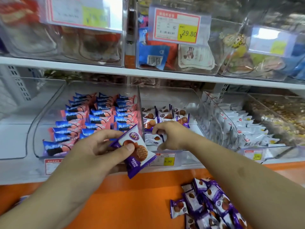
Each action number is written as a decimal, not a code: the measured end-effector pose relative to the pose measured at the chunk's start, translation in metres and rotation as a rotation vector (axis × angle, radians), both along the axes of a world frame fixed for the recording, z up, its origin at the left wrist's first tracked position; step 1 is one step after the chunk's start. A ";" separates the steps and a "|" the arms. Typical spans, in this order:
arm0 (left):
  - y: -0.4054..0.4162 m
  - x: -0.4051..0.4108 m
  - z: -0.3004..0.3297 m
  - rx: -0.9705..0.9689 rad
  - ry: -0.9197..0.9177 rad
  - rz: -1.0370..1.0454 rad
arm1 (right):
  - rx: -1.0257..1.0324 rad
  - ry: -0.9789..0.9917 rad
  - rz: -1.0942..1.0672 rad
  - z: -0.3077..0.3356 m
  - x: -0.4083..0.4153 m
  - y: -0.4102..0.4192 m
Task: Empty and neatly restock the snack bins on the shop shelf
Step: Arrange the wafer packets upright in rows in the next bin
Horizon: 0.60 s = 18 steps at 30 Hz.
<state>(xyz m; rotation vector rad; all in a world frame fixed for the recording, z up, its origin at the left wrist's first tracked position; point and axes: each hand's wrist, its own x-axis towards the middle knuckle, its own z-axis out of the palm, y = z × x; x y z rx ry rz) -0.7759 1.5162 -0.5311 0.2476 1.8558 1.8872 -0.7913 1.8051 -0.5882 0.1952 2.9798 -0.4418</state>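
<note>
My left hand (99,146) pinches a purple-and-white waffle snack packet (137,151) in front of the shelf edge. My right hand (171,136) reaches into the middle clear bin (194,103), fingers curled round another purple waffle packet (154,139) at the bin's front. Several matching packets (165,115) stand in neat rows further back in that bin. A loose pile of the same purple packets (209,207) lies on the orange ledge at lower right.
The left clear bin (49,103) holds tidy rows of blue-and-pink packets (97,116). White packets (244,128) fill the bin to the right. Above, a white shelf (99,68) carries more clear bins with price tags (176,25). Orange ledge (132,204) runs below.
</note>
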 end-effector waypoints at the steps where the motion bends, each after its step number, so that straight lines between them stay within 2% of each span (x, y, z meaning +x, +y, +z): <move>1: 0.000 0.001 0.001 -0.006 0.002 -0.005 | 0.025 -0.003 -0.008 -0.002 -0.002 0.000; 4: -0.001 -0.001 0.002 -0.018 0.005 -0.007 | 0.035 0.008 -0.024 -0.002 -0.008 0.001; 9: -0.002 -0.009 -0.001 -0.003 -0.015 -0.002 | -0.139 0.102 -0.136 0.010 -0.018 0.007; 13: -0.001 -0.011 -0.005 -0.009 -0.022 0.003 | -0.034 0.170 -0.156 0.000 -0.023 0.007; 18: -0.001 -0.012 -0.007 -0.012 -0.020 0.007 | -0.047 0.265 -0.215 -0.006 -0.028 0.004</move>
